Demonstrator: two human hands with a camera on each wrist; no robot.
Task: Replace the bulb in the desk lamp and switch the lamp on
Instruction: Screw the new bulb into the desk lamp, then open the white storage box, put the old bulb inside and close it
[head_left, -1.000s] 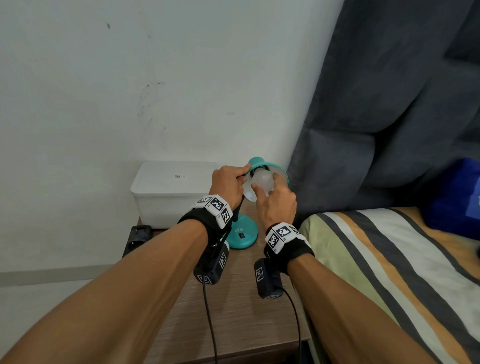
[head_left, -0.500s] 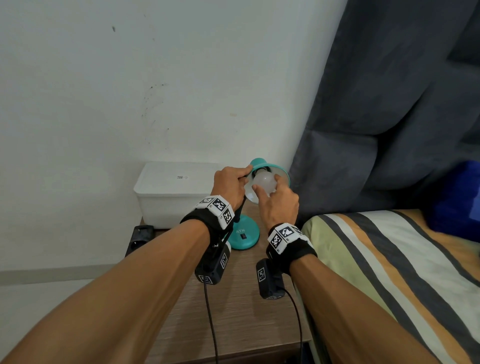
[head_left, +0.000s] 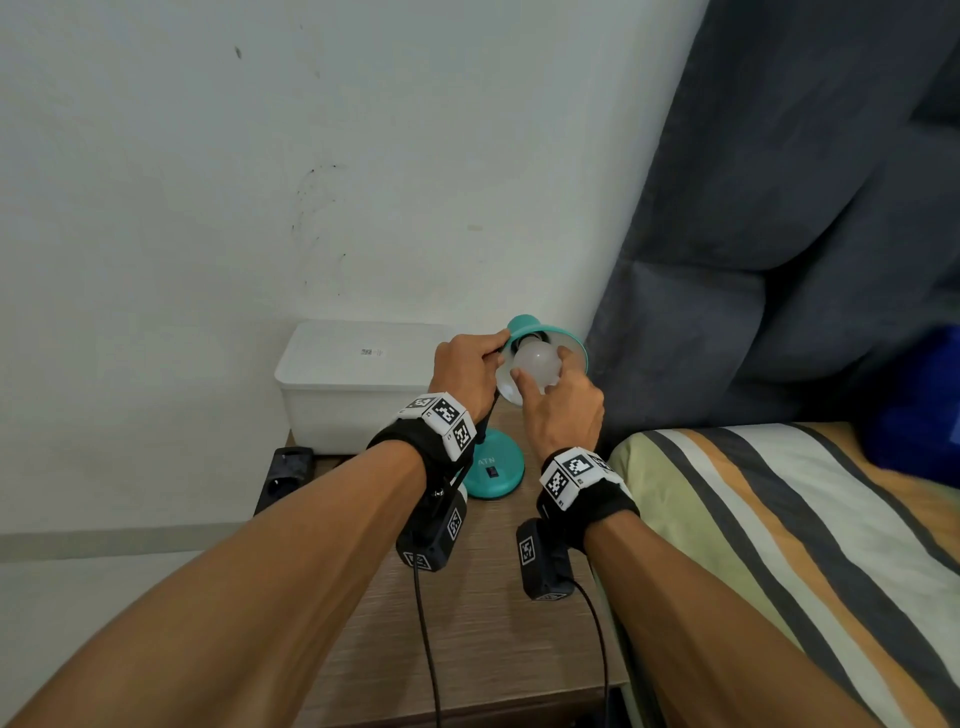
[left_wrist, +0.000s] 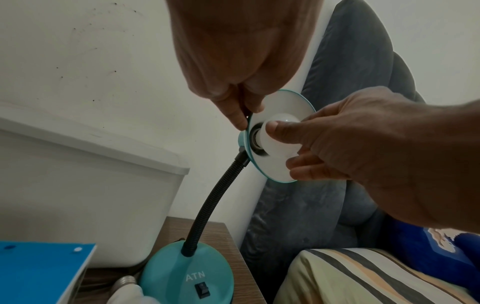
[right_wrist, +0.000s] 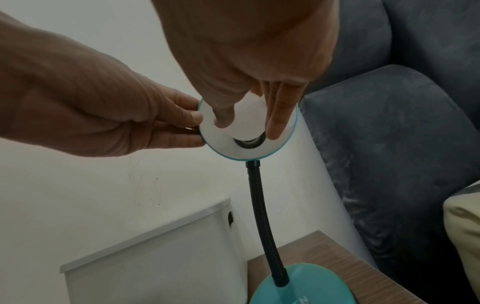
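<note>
The left hand (head_left: 465, 371) grips the teal lamp shade's (left_wrist: 279, 164) rim while the right hand (head_left: 563, 410) pinches the frosted white bulb (head_left: 537, 361) at its socket — seating apparently unfinished, base switch (left_wrist: 202, 290) untouched — a spare bulb (left_wrist: 127, 291) lies on the counter.

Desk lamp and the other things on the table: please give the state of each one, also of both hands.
Desk lamp: upright, unlit.
Bulb: in the shade's socket.
Right hand: grips the bulb.
Left hand: holds the shade's rim.
Rocker switch: untouched.
Spare bulb: lying beside the base.
White box: lid closed.
</note>
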